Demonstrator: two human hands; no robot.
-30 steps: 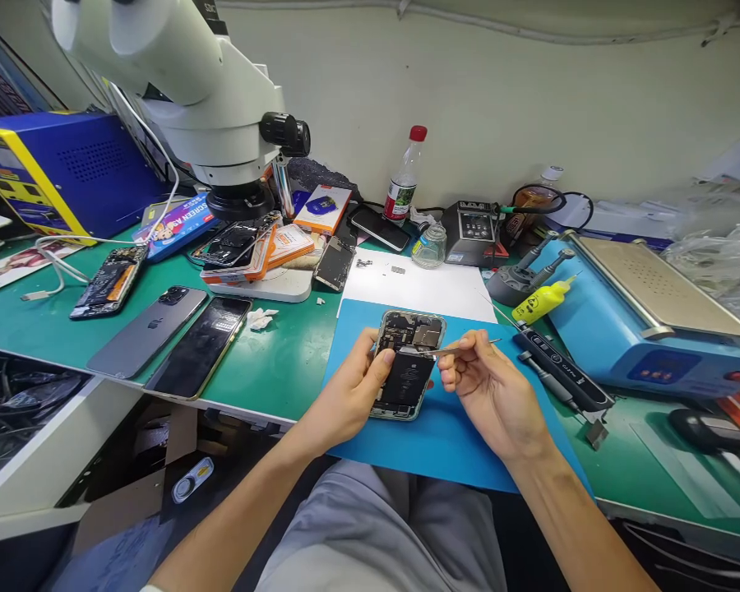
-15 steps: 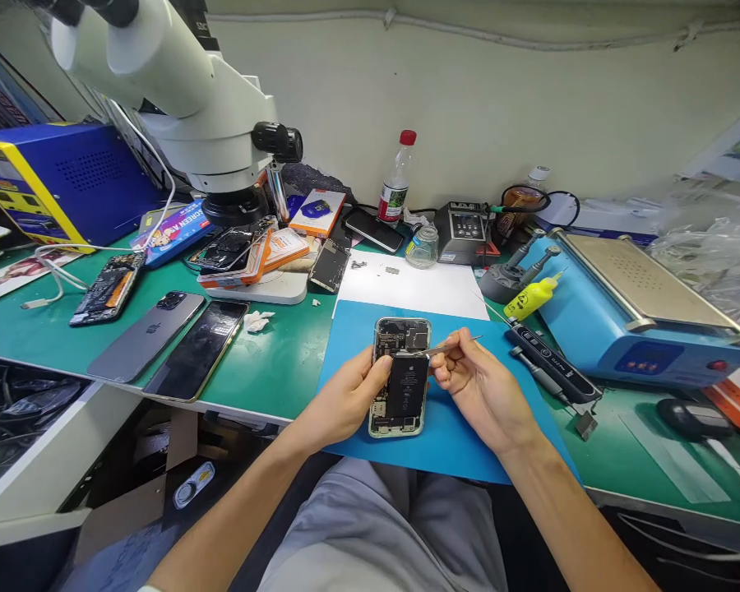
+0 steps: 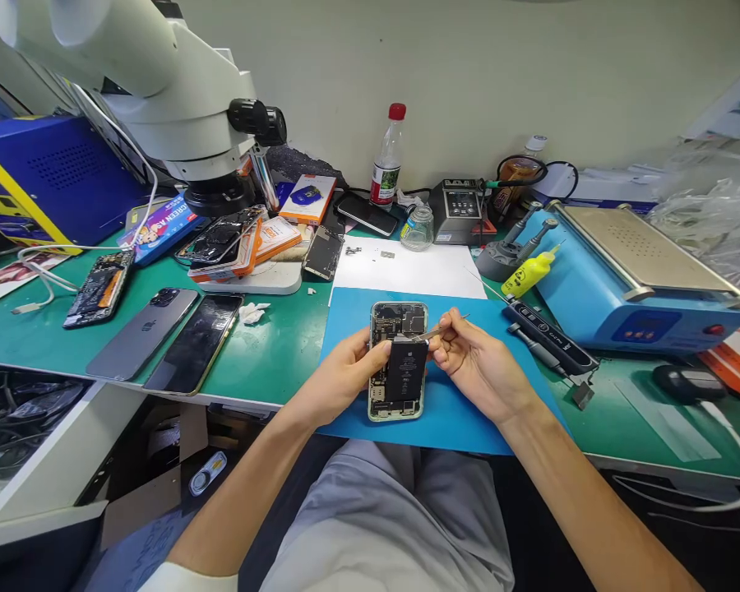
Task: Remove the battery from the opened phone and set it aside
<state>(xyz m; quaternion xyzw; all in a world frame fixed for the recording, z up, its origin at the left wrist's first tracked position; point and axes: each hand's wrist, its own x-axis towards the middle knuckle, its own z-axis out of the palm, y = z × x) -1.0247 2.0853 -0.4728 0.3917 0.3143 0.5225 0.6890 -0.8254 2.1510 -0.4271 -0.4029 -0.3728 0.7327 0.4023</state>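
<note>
An opened phone point(image 3: 381, 405) is held over the blue mat point(image 3: 456, 423), its inner boards showing. My left hand point(image 3: 351, 366) grips the phone's left side, with the thumb over the left edge of the black battery point(image 3: 409, 374). The battery's upper end looks raised and slightly tilted out of the housing. Between the thumb and fingers of my right hand point(image 3: 472, 349) is a thin metal pry tool point(image 3: 435, 332). Its tip meets the battery's upper edge, and those fingers sit close to the phone's right side. The exact tip is too small to make out.
White paper point(image 3: 432, 275) with small parts lies behind the mat. A microscope point(image 3: 178, 115) and phones, including a grey one point(image 3: 145, 335), are leftward. Rightward are a black pen-like tool point(image 3: 548, 337), a yellow bottle point(image 3: 530, 273) and a blue heating plate machine point(image 3: 641, 279).
The battery's upper end has risen from the housing at the tool's tip. Both hands keep their holds. The whole view has shifted a little.
</note>
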